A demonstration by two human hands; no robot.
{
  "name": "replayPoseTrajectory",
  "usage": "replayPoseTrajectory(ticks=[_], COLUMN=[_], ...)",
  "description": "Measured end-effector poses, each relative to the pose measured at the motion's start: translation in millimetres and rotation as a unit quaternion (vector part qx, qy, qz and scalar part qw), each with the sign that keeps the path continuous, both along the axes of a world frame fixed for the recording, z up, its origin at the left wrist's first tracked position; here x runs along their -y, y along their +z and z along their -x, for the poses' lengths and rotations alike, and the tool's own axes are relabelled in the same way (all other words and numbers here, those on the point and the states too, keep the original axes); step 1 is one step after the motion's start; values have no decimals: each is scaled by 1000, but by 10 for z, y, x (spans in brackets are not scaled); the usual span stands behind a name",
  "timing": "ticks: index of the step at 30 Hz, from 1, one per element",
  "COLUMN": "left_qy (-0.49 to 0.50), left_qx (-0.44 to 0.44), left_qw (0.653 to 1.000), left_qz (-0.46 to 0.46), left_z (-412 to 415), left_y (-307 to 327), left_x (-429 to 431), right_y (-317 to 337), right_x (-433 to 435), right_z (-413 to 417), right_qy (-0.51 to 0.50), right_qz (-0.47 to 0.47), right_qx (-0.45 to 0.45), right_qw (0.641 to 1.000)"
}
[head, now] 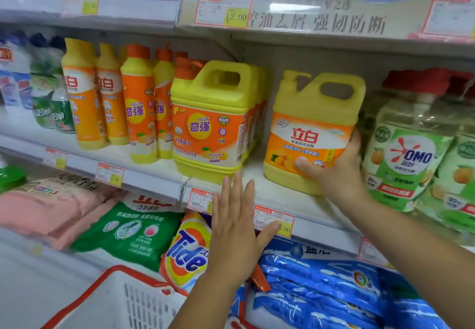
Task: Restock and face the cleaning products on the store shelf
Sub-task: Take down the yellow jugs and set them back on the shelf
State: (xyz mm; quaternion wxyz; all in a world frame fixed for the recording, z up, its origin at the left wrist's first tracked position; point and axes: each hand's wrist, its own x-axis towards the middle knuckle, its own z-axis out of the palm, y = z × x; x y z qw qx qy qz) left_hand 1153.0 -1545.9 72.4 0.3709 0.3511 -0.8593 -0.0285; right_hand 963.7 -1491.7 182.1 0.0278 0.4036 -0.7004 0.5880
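We're on the middle shelf (282, 197) of a packed store bay: white board, tiers above and below full. Step looks like placing and facing. Yellow jug (313, 123) stands in the gap between the Keon jug (210, 123) and the OMO pouches (408, 154), label out, slightly tilted. Right hand (339, 172) grips its lower right corner, thumb on the label. Left hand (234, 233) is flat, fingers spread, at the shelf lip, thumb over a price tag (273, 219). Next, we'd judge: square it, set flush to the front.

Single head-worn view, close up, facing forward and slightly down at the shelf (144, 177).
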Motion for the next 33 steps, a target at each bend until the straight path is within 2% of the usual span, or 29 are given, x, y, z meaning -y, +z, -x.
replayPoseTrajectory(ticks=[5, 12, 14, 17, 19, 21, 23, 25, 27, 29, 31, 33], left_qy=[1, 0, -2, -22, -47, -93, -153, -219, -271, -300, -309, -303], left_qx=[-3, 1, 4, -4, -15, -1, 53, 118, 158, 206, 245, 272], left_qw=[1000, 1000, 1000, 999, 997, 995, 986, 966, 945, 926, 914, 909], left_qz=[1, -17, -20, -42, -57, -44, -38, -71, -90, -103, -100, -94], left_z=[11, -9, -36, -113, -172, -225, -273, -309, -334, -366, -395, -414], left_y=[-28, 0, 42, 113, 81, -55, -256, -472, -675, -858, -984, -1045], left_x=[7, -3, -15, -83, -236, -483, -756, -1010, -1225, -1392, -1502, -1557], right_y=[34, 44, 83, 141, 135, 94, 15, -142, -466, -916, -1372, -1708], right_x=[136, 274, 311, 279, 71, -328, -899, -1476, -1961, -2371, -2741, -3058], right_z=[98, 193, 186, 36, -90, -276, -472, -564, -511, -352, -151, 12], right_qy=[47, 35, 24, -24, -22, 58, 136, 196, 211, 199, 169, 193], right_qz=[0, -50, -88, -201, -172, -77, -27, -33, -89, -214, -383, -510], right_qx=[39, 81, 98, 136, 116, 48, 16, 19, 27, 32, 12, -27], right_qw=[998, 995, 991, 970, 978, 994, 990, 980, 973, 956, 908, 838])
